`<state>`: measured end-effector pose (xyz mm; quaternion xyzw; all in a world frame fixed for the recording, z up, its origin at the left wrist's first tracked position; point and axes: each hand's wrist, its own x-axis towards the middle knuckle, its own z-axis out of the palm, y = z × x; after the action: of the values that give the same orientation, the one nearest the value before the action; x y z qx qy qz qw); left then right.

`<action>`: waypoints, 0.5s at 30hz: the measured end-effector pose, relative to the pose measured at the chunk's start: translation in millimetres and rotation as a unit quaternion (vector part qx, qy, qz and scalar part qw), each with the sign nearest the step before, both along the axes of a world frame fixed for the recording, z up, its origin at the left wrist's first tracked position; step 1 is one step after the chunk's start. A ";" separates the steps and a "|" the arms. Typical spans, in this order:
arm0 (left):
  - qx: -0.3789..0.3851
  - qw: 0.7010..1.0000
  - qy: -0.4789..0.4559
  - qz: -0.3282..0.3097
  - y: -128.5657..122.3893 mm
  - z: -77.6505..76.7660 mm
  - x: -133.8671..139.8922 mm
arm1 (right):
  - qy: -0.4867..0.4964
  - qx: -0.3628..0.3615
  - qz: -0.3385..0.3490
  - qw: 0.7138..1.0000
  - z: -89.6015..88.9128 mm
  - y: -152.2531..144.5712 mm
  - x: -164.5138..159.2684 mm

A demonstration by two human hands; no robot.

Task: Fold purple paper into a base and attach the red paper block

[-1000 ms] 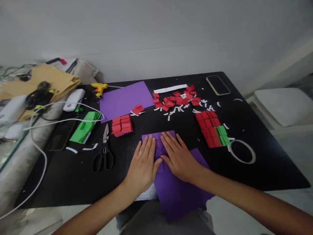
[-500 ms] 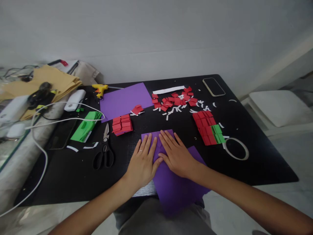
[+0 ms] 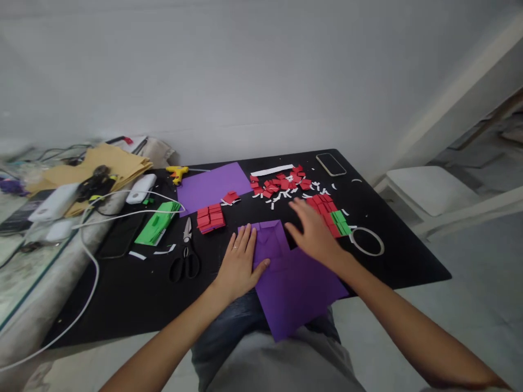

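My left hand (image 3: 240, 262) lies flat with fingers stretched out on the left edge of a folded purple paper (image 3: 270, 239) at the table's near side. Creases and folded flaps show on the paper's upper part. Its lower part, a wide purple sheet (image 3: 298, 288), hangs past the table edge over my lap. My right hand (image 3: 312, 231) is raised off the paper to its right, fingers apart and holding nothing. Just beyond it sits a block of red paper pieces (image 3: 321, 206) with a green paper section (image 3: 341, 224), partly hidden by the hand.
Black-handled scissors (image 3: 186, 256), a red paper block (image 3: 211, 218) and green paper strips (image 3: 158, 223) lie left. Farther back are a yellow glue gun (image 3: 177, 173), a flat purple sheet (image 3: 212, 184) and red scraps (image 3: 281, 184). A tape ring (image 3: 382, 247) and phone (image 3: 330, 164) lie right.
My right hand has lifted off the purple paper and moved right, uncovering its creased top. My left hand stays pressed on the paper. The camera view has shifted.
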<state>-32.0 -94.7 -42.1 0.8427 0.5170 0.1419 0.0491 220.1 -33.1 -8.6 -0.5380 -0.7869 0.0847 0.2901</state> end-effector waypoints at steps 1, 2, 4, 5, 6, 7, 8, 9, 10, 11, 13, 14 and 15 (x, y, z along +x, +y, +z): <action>0.000 1.000 -0.015 0.001 -2.2 5.7 -1.6 | -0.007 0.021 -0.048 0.999 8.3 5.1 13.4; 0.002 1.000 -0.031 0.003 -4.5 12.4 -4.4 | -0.023 0.021 -0.082 0.996 16.2 9.0 26.7; 0.016 0.998 -0.065 0.010 -8.3 27.9 -14.8 | -0.058 -0.006 -0.136 0.989 29.1 11.9 50.9; 0.024 0.996 -0.079 0.021 -9.3 36.0 -22.7 | -0.080 -0.023 -0.151 0.985 33.4 10.8 61.8; 0.035 0.994 -0.090 0.042 -9.6 43.9 -32.4 | -0.109 -0.044 -0.149 0.982 36.1 8.3 72.1; 0.044 0.992 -0.094 0.069 -9.3 51.3 -43.6 | -0.139 -0.067 -0.150 0.977 36.8 4.7 82.4; 0.046 0.990 -0.090 0.103 -8.6 57.9 -55.8 | -0.168 -0.096 -0.160 0.968 35.7 0.7 92.9; 0.037 0.986 -0.076 0.141 -7.8 63.7 -68.6 | -0.196 -0.131 -0.182 0.955 32.6 -3.5 103.7; 0.014 0.982 -0.052 0.183 -7.2 68.4 -81.3 | -0.212 -0.168 -0.204 0.941 27.8 -7.3 114.9; -0.015 0.974 -0.023 0.226 -7.1 72.1 -93.2 | -0.217 -0.202 -0.206 0.933 21.7 -10.7 125.9; -0.080 0.950 0.045 0.297 -9.2 76.2 -112.4 | -0.199 -0.241 -0.162 0.936 7.5 -15.9 145.6; -0.119 0.936 0.077 0.321 -11.4 76.7 -119.3 | -0.190 -0.248 -0.148 0.938 0.7 -17.9 153.2; -0.150 0.924 0.106 0.336 -14.1 76.4 -124.2 | -0.190 -0.247 -0.146 0.939 -5.1 -19.7 159.0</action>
<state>-156.2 -108.9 34.3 0.6126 0.7871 -0.0187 0.0692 379.1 -52.9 -13.8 -0.7077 -0.6946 0.1290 0.0022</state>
